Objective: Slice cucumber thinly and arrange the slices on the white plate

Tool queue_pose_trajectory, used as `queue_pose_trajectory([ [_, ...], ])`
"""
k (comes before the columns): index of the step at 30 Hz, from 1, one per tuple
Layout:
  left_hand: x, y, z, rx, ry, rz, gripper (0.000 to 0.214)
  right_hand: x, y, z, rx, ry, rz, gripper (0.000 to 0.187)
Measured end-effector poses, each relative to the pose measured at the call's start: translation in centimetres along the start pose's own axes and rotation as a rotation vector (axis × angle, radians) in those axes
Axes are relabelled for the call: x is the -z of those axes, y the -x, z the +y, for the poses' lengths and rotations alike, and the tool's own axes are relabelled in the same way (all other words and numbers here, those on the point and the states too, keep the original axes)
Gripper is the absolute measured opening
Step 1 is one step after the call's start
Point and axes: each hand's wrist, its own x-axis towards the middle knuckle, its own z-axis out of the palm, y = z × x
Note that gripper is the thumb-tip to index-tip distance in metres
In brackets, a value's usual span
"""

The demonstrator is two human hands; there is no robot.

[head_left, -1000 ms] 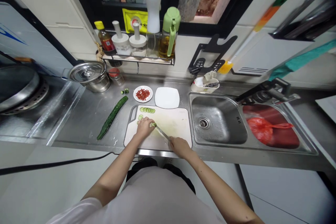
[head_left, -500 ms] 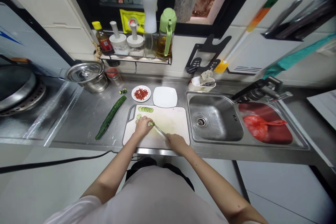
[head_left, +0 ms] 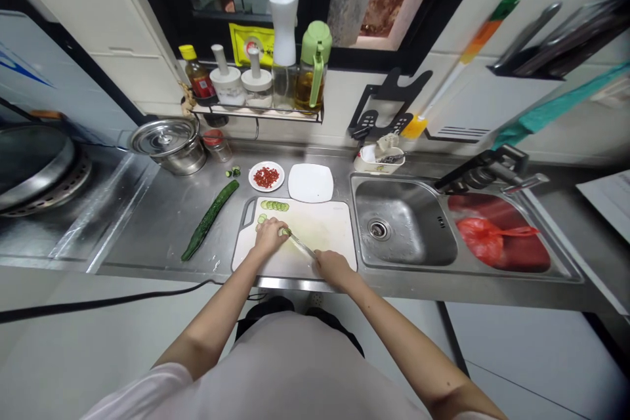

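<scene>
On the white cutting board (head_left: 319,256), my left hand (head_left: 270,238) is closed over a piece of cucumber (head_left: 285,231), mostly hidden by the fingers. My right hand (head_left: 335,268) grips the handle of a knife (head_left: 301,247), whose blade points left and touches the cucumber's end by my left fingertips. A row of cucumber slices (head_left: 275,206) lies along the board's upper left, and a few more slices (head_left: 262,218) show just beyond my left hand. A whole cucumber (head_left: 210,220) rests on the steel counter left of the board.
Behind the board stand a plate of chopped red pieces (head_left: 266,176) and a white square plate (head_left: 310,183). Cucumber ends (head_left: 233,172) lie near the lidded steel pot (head_left: 170,144). To the right is the sink (head_left: 403,223), with a red plastic bag (head_left: 480,241) in its second basin.
The view has shifted slightly, so things sit a little lower and farther right. My hands, the knife and the cucumber keep nearly the same positions on the board.
</scene>
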Motion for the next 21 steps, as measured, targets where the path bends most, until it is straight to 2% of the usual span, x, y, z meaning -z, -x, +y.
queue_pose_trajectory([
  [11, -0.42, -0.13, -0.39, -0.009, 0.026, 0.006, 0.026, -0.04, 0.02, -0.27, -0.019, -0.025, -0.005, 0.034],
  [21, -0.29, -0.26, -0.32, -0.009, -0.002, 0.012, 0.025, -0.38, 0.23, 0.47, -0.004, -0.011, -0.01, 0.032],
])
